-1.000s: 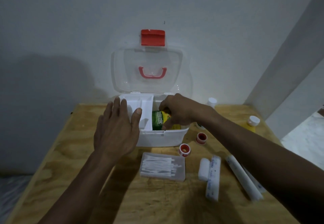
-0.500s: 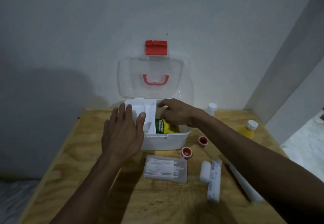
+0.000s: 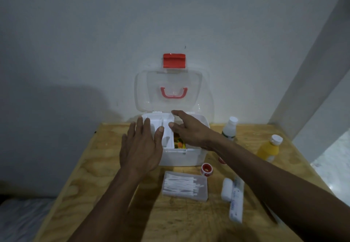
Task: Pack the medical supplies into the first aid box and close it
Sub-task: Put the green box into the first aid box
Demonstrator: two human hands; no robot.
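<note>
First aid box (image 3: pixel 181 156) open at the counter's (image 3: pixel 106 185) back edge, lid up.
Left hand (image 3: pixel 141 147) lies flat on its left side, grip spread, empty; right hand (image 3: pixel 189 130) hovers palm-down over the compartments, fingers loosely spread, holding nothing.

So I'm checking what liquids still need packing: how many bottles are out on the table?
2. A white-capped bottle stands just right of the first aid box, and a yellow bottle stands further right, near the table edge. The right forearm could hide another.
</note>
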